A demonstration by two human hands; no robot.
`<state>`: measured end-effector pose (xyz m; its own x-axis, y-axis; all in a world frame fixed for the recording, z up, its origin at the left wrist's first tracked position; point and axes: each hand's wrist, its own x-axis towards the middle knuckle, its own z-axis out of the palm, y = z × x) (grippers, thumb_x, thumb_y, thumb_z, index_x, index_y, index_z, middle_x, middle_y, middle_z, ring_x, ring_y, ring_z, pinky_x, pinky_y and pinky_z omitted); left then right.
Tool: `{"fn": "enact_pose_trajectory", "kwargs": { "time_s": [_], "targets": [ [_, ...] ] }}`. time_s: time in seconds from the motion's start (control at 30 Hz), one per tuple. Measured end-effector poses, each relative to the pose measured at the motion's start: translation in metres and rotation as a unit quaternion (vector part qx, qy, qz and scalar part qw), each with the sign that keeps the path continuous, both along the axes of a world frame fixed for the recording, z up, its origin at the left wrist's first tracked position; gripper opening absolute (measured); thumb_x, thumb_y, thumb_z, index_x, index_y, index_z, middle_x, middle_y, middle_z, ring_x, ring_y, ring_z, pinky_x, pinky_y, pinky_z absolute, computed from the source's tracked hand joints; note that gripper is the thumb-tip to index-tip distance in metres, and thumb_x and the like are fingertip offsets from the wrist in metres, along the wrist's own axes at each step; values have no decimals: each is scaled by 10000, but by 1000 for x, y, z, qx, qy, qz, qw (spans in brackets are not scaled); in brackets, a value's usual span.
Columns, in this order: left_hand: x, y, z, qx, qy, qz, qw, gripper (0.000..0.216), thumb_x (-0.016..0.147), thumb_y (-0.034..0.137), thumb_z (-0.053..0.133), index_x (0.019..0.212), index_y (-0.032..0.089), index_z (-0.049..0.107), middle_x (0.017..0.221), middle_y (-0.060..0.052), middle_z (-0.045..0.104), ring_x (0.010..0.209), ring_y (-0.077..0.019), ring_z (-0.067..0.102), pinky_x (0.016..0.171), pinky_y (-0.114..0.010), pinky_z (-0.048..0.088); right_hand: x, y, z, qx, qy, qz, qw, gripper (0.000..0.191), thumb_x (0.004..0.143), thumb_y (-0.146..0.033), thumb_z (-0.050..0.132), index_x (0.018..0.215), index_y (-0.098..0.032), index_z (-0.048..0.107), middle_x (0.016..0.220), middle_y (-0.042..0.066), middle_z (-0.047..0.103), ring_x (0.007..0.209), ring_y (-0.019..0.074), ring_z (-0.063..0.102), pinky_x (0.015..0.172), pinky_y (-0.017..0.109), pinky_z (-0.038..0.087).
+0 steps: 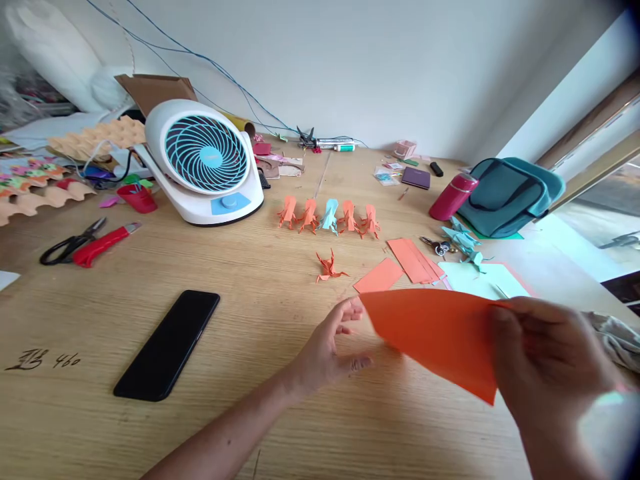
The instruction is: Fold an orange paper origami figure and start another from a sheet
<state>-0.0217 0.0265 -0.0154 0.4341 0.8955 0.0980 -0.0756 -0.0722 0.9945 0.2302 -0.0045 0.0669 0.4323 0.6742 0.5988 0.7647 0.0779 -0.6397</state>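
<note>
An orange sheet of paper (440,333) is held just above the wooden desk (250,300). My right hand (545,360) pinches its right corner, fingers closed on it. My left hand (330,347) is at the sheet's left corner, fingertips touching the edge, fingers partly curled. Beyond the sheet lies one small orange folded figure (329,267). Further back a row of folded paper figures (327,217) stands, orange ones with one light blue in the middle.
A black phone (167,343) lies at the left front. Scissors (70,243) and a red cutter (105,243) are far left. A white fan (205,163) stands behind. Orange paper strips (413,260), pale green sheets (480,280), a pink bottle (453,197) and a teal bag (510,193) sit right.
</note>
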Motion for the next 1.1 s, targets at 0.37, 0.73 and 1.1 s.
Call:
{"fn": "enact_pose_trajectory", "kwargs": {
  "time_s": [0.37, 0.73, 1.1],
  "targets": [
    [-6, -8, -10, -175, -72, -122, 974, 319, 845, 448, 729, 1029, 188, 760, 1019, -46, 758, 1017, -252, 687, 878, -322, 528, -20, 36, -46, -226, 142, 298, 916, 349, 1019, -501, 386, 994, -285, 660, 895, 38, 715, 843, 248, 685, 721, 354, 552],
    [-27, 0, -7, -294, -122, -112, 941, 556, 771, 350, 810, 1289, 236, 645, 1303, -79, 685, 1283, -306, 577, 1027, -412, 487, -8, 83, -110, -221, -120, 398, 882, 466, 1045, -400, 315, 1446, -275, 517, 1451, 78, 584, 1392, 308, 483, 1112, 488, 406],
    [-32, 4, -9, -256, -102, -220, 936, 417, 803, 294, 739, 1213, 230, 696, 1250, -62, 711, 1190, -298, 638, 949, -382, 513, 13, 89, -113, -166, -254, 254, 918, 340, 1014, -317, 442, 1288, -184, 592, 1221, 148, 704, 1154, 325, 639, 950, 487, 473]
  ]
}}
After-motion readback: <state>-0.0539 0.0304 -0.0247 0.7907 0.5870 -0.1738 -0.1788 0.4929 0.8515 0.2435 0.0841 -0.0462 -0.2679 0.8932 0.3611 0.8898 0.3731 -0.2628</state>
